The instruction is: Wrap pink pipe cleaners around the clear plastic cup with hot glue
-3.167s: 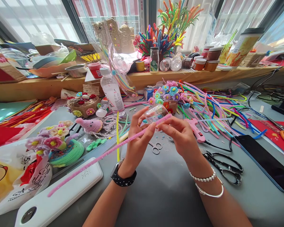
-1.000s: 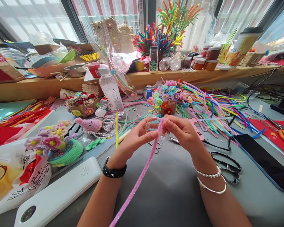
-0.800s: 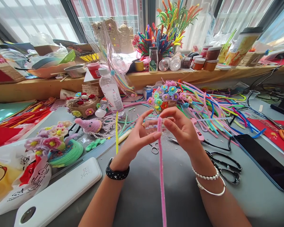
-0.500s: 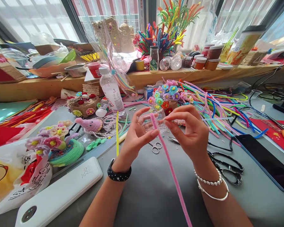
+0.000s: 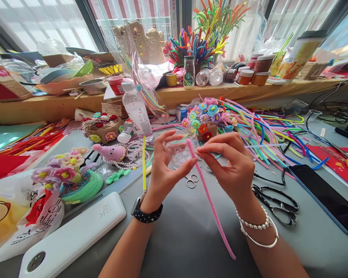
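Note:
My left hand (image 5: 162,166) curls around a clear plastic container (image 5: 178,150). Its thumb presses a pink pipe cleaner (image 5: 208,197) against the container's side. The fuzzy stem's upper end sticks up above the thumb, and the rest hangs down to the right over the table. Beside that upper end, my right hand (image 5: 230,166) is closed in a pinch, its fingertips touching or almost touching the stem. What lies between them is too small to make out. Small scissors (image 5: 191,180) lie on the table behind the hands.
Black-handled scissors (image 5: 278,204) and a phone (image 5: 326,197) lie at right. Loose pipe cleaners (image 5: 263,135) spread behind the right hand. At left are a white power bank (image 5: 72,235) and a plastic bottle (image 5: 136,112). A flower basket (image 5: 208,129) stands at the back.
The pink pipe cleaner's lower end has come up into view. My right fingertips have shifted slightly left toward its upper end, and the clear container has tilted a little in my left hand.

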`<act>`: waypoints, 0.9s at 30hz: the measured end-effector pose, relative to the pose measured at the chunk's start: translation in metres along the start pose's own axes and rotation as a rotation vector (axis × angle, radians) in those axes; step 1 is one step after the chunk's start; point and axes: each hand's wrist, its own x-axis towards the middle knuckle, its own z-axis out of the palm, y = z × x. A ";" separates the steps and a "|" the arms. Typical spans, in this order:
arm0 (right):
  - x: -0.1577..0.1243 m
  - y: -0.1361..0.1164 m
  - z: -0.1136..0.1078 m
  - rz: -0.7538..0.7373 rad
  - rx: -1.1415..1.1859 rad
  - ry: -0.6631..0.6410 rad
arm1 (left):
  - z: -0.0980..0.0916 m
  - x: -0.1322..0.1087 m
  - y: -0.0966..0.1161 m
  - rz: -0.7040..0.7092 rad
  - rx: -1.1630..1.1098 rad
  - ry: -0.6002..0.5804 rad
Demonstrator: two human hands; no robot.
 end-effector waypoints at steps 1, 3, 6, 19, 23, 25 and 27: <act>0.000 0.000 0.000 -0.003 -0.001 0.008 | 0.000 0.000 0.000 0.011 0.015 0.006; -0.001 0.000 0.001 -0.014 -0.003 0.022 | 0.000 0.000 0.000 0.034 0.041 0.017; -0.002 0.000 0.001 -0.029 -0.008 0.023 | 0.001 -0.001 0.001 0.051 0.073 0.008; 0.000 -0.003 0.004 -0.064 -0.052 0.007 | 0.002 -0.003 -0.001 0.015 0.119 0.009; -0.002 -0.002 0.005 -0.058 -0.067 -0.009 | 0.003 -0.004 0.000 -0.027 0.084 0.008; -0.003 -0.002 0.006 -0.052 -0.061 -0.011 | 0.004 -0.005 0.000 -0.049 0.059 -0.004; -0.004 -0.002 0.006 -0.051 -0.058 -0.010 | 0.004 -0.006 -0.001 -0.064 0.024 -0.013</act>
